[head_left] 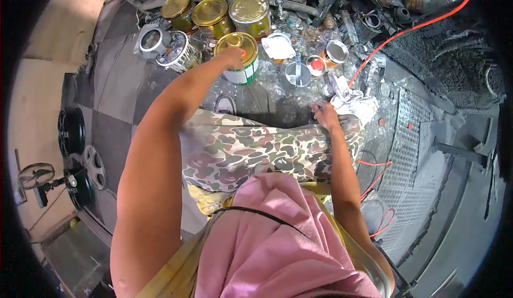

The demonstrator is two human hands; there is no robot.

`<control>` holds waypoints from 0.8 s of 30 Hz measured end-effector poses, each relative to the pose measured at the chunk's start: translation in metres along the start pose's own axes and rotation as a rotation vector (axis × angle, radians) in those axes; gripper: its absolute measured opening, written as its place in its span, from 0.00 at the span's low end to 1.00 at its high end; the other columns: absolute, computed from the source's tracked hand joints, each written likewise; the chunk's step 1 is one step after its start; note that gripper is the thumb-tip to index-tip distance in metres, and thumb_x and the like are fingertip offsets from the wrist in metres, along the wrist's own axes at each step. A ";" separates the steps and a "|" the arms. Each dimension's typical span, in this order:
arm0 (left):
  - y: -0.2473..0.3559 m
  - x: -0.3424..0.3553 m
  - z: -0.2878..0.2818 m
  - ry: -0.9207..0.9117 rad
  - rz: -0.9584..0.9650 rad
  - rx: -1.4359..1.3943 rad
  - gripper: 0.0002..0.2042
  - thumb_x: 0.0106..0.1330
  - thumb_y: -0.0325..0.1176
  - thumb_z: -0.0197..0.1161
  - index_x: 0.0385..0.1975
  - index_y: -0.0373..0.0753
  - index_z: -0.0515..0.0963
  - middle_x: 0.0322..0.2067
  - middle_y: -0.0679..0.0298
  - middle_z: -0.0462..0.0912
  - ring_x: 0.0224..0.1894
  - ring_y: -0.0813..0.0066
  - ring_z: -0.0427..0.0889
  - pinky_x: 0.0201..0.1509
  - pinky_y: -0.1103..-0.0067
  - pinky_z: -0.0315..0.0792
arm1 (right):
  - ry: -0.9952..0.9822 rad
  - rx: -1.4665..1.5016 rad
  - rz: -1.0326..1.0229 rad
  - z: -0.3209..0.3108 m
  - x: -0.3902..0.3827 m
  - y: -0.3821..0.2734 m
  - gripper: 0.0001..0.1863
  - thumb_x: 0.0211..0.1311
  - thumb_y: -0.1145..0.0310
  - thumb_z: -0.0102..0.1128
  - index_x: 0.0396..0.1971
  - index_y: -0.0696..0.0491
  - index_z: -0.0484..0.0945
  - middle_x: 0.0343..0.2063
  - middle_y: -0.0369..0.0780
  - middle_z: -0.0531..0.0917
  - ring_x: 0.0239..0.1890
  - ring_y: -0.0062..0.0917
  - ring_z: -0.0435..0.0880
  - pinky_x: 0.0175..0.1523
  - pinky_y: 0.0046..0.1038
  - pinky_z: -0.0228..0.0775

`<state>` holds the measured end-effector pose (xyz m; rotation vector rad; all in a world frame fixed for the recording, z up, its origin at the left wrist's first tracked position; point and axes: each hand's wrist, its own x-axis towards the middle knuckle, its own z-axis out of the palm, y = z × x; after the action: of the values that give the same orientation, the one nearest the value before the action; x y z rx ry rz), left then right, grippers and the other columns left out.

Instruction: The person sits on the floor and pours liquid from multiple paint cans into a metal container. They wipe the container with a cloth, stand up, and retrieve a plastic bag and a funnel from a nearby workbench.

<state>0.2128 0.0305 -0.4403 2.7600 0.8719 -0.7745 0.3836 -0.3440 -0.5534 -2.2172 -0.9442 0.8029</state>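
Note:
My left hand (231, 58) reaches out over a can with a gold lid (228, 40), a green-and-white wall and a red cap (243, 53) on top. The hand touches or hovers at the lid's near left side; its fingers are mostly hidden from view. By my right knee, in camouflage trousers (256, 151), my right hand (324, 114) is low, its fingers curled together. Whatever it may hold is too small and dark to make out. A white crumpled cloth (355, 101) lies just beyond that hand.
Behind the green can stand several gold-lidded cans (249, 8). A grey cup (297, 75) holding a flat stick, a small tin with a red spot (316, 65) and an orange tin (336, 52) sit to its right. A red hose (409, 31) crosses the right side.

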 end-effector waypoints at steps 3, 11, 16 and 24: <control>-0.009 -0.001 -0.006 0.004 0.009 0.031 0.19 0.57 0.45 0.67 0.41 0.36 0.83 0.48 0.49 0.84 0.50 0.58 0.84 0.54 0.65 0.79 | -0.039 0.081 -0.003 -0.003 -0.004 -0.011 0.13 0.67 0.62 0.60 0.41 0.55 0.85 0.31 0.45 0.87 0.27 0.31 0.85 0.38 0.33 0.76; -0.004 -0.012 -0.014 0.225 0.099 0.053 0.14 0.58 0.36 0.66 0.42 0.38 0.83 0.47 0.52 0.83 0.53 0.55 0.82 0.55 0.64 0.77 | -0.056 0.202 0.090 -0.016 -0.010 -0.012 0.15 0.70 0.61 0.57 0.45 0.56 0.84 0.29 0.39 0.86 0.23 0.20 0.82 0.34 0.27 0.75; -0.016 0.001 -0.004 0.271 0.140 0.132 0.12 0.57 0.35 0.66 0.39 0.38 0.83 0.46 0.52 0.83 0.50 0.56 0.83 0.52 0.64 0.78 | -0.060 0.170 0.071 -0.005 -0.011 -0.005 0.15 0.71 0.62 0.57 0.46 0.57 0.83 0.30 0.40 0.86 0.24 0.21 0.83 0.35 0.27 0.76; -0.013 0.001 -0.016 0.293 0.337 0.303 0.23 0.56 0.29 0.65 0.54 0.41 0.74 0.46 0.53 0.82 0.48 0.54 0.84 0.47 0.65 0.80 | 0.006 -0.003 0.012 0.000 -0.006 0.000 0.16 0.65 0.58 0.59 0.43 0.53 0.85 0.41 0.52 0.85 0.47 0.48 0.84 0.56 0.42 0.73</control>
<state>0.2125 0.0459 -0.4271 3.2231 0.3237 -0.4823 0.3800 -0.3484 -0.5515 -2.2286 -0.9312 0.8002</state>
